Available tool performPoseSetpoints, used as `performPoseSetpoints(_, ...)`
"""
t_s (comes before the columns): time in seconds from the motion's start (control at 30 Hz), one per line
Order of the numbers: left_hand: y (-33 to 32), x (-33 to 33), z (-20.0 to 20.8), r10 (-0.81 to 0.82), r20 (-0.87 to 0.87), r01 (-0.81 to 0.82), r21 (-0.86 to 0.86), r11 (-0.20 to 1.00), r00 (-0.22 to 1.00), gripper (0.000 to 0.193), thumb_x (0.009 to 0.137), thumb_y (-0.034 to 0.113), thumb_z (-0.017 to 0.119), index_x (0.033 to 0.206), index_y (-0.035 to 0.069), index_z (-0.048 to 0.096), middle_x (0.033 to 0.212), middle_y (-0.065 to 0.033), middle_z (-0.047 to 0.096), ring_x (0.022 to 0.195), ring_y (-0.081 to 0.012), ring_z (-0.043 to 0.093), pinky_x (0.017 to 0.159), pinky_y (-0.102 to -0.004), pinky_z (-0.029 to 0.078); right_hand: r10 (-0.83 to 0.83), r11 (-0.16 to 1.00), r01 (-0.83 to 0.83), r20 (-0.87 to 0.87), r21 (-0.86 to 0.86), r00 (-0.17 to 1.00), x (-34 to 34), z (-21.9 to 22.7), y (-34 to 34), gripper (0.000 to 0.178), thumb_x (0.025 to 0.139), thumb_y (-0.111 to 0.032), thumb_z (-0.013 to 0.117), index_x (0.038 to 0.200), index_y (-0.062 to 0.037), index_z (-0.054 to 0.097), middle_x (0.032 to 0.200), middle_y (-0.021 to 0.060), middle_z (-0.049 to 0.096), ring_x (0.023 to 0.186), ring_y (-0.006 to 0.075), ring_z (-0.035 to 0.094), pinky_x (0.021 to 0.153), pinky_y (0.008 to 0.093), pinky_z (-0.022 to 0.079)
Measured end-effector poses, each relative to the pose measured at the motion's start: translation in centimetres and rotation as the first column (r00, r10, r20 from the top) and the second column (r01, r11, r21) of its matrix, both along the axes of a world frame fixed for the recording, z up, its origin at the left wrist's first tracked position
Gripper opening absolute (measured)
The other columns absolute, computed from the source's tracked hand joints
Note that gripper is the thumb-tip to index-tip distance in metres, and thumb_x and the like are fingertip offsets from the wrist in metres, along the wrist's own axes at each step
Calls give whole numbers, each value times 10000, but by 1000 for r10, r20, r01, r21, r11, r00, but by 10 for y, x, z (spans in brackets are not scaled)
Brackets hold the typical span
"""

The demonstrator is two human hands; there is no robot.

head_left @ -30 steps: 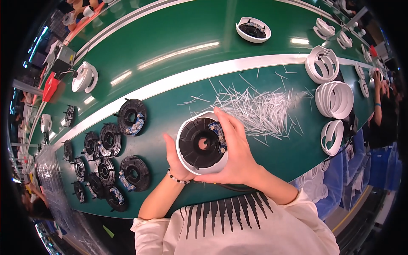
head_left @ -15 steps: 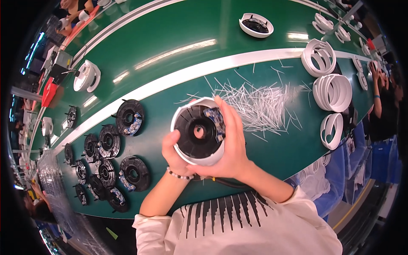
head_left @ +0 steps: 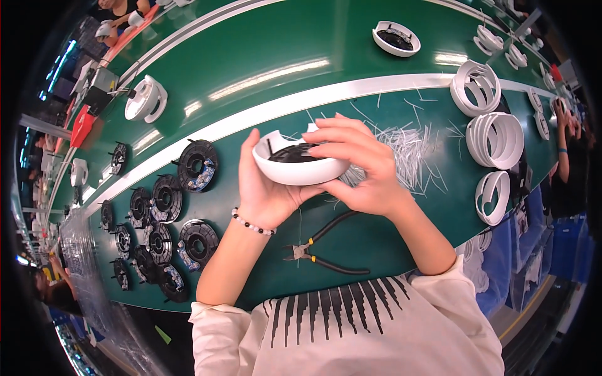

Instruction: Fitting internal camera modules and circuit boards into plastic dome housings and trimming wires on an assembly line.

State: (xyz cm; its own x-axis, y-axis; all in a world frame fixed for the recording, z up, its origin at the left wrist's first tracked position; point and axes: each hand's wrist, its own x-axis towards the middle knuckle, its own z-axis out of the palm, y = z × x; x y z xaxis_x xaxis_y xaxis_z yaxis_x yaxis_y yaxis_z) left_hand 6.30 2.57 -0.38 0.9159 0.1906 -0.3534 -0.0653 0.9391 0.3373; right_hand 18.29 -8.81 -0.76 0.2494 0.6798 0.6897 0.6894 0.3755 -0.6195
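Observation:
Above the table's middle, both my hands hold a white bowl-shaped plastic housing (head_left: 300, 172), now tilted so its outer side faces me. A black slotted disc (head_left: 290, 153) sits inside it. My left hand (head_left: 266, 193) cups the housing from the left and below, thumb up along its side. My right hand (head_left: 367, 166) grips the right side, its fingers reaching over the rim onto or just above the disc. Those fingers hide part of the disc. Below the hands, wire cutters (head_left: 302, 252) with black handles lie spread on the green table.
Several black discs with circuit boards (head_left: 199, 166) lie at the left. White cable ties (head_left: 404, 153) are heaped behind my right hand. White rings (head_left: 495, 141) stand along the right edge. Beyond the white rail (head_left: 282, 106), a housing with a disc (head_left: 396, 39) lies on the green surface.
The housing has tipped from facing me to nearly level, open side up. My right fingers have moved over its rim. The wire cutters, mostly covered before, now show.

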Motion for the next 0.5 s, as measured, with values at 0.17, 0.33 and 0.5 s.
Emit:
performPoseSetpoints(0.17, 16, 3, -13, -131, -73, 132, 16, 991, 989, 503, 816, 468, 404, 1073, 40, 466, 951, -140, 587, 751, -254, 622, 538, -345, 542, -81, 995, 82, 32, -50, 996, 14, 2, -14, 420, 530, -44, 707, 936, -45, 599, 1027, 83, 588, 1017, 293, 509, 869, 404, 402)
performPoseSetpoints(0.33, 38, 28, -20, 109, -143, -61, 304, 951, 984, 422, 874, 369, 328, 1132, 41, 390, 1062, -157, 526, 861, -266, 589, 656, -375, 528, -201, 961, 226, 160, -160, 966, -6, 2, -43, 626, 534, -112, 741, 1106, -41, 497, 1186, 150, 472, 1090, 351, 433, 917, 436, 335)
performPoseSetpoints(0.5, 111, 72, -48, 311, -193, -211, 410, 887, 931, 413, 882, 310, 305, 1148, -1, 362, 1084, -198, 498, 915, -312, 570, 713, -411, 511, 486, 704, -259, 182, -661, 855, -61, 6, -73, 629, 606, -351, 705, 1118, -56, 486, 1279, 157, 333, 1178, 355, 305, 957, 541, 230)
